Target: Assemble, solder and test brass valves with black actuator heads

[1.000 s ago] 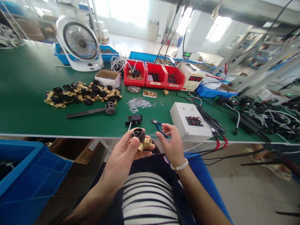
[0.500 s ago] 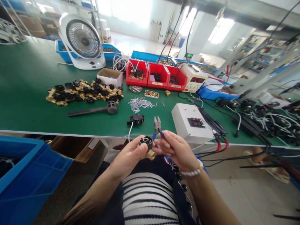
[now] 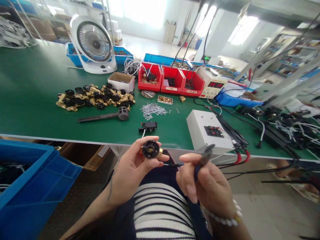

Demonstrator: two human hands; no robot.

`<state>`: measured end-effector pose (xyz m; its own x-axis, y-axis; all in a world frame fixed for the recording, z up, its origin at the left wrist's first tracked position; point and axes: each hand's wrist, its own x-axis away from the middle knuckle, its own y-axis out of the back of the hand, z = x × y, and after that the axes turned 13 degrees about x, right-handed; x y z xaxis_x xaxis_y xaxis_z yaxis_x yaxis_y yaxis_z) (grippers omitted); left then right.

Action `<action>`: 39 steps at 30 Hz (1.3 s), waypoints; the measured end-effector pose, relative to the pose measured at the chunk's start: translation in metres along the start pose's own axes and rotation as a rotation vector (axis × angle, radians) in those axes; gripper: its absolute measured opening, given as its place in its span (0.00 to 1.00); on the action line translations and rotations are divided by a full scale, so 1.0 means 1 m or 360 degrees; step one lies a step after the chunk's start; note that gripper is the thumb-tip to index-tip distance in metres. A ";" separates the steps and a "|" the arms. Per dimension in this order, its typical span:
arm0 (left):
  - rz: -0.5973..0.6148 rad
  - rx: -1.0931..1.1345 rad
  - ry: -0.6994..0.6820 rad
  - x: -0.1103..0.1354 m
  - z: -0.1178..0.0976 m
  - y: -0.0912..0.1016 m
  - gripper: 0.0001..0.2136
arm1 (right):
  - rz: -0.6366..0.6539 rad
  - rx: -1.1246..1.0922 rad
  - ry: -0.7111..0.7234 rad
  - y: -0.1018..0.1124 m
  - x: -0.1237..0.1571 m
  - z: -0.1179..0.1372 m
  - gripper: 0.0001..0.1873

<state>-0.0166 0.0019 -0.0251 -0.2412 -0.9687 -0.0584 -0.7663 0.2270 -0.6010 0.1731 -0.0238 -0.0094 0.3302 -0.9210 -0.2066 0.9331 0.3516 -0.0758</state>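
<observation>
— Brass fitting (image 3: 151, 149) with the round black cap: where is it?
— Just below the middle of the frame, in front of the table's near edge, pinched in the left hand (image 3: 132, 168). The thumb lies under it and the fingers curl over the top. The cap faces the camera (a sliver of brass shows at its right side).
— And the other hand?
— The right hand (image 3: 207, 186) is lower right of centre, its back to the camera. It is closed in a fist around the blue handles of the pliers (image 3: 204, 157), whose dark nose points up. The tip is too blurred to read. A bead bracelet (image 3: 226, 218) circles the wrist.
— What is on the surface?
— It is a green table (image 3: 30, 100). A pile of black-and-brass parts (image 3: 95, 97) lies left of centre, with a long-handled black tool (image 3: 102, 117) just below it. To the right are a heap of metal pins (image 3: 152, 110) and a small black connector (image 3: 148, 126), the latter straight above the left hand. A white box (image 3: 197, 126) stands right of centre.
— Farther back?
— A white fan (image 3: 93, 41) stands at upper left. A cardboard box (image 3: 120, 81), red bins (image 3: 172, 80) and a power supply (image 3: 212, 81) run across the middle. Cables (image 3: 287, 130) tangle at the right edge.
— And the room?
— There are bright windows along the top and shelving at upper right (hazy). A blue crate (image 3: 30, 190) sits at lower left.
</observation>
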 end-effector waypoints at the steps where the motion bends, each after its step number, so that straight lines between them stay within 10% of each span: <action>1: -0.0017 0.0009 0.0011 0.002 0.000 -0.002 0.17 | -0.0055 0.0166 0.0051 -0.003 0.001 -0.003 0.18; 10: -0.0033 -0.0099 -0.0192 0.009 0.004 -0.001 0.18 | -0.0266 0.0528 0.0078 -0.017 0.001 -0.004 0.10; 25: -0.0120 -0.0549 -0.0928 0.007 0.011 -0.001 0.20 | -0.0074 0.0051 -0.0608 -0.041 -0.012 -0.001 0.25; 39: -0.0258 -0.0567 -0.0895 0.012 -0.006 0.019 0.16 | 0.0051 0.0380 -0.0519 -0.062 -0.035 -0.004 0.25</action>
<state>-0.0376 -0.0049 -0.0329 0.1655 -0.8762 -0.4527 -0.9389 0.0003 -0.3441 0.1037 -0.0128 -0.0013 0.3516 -0.9287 0.1182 0.9158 0.3674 0.1624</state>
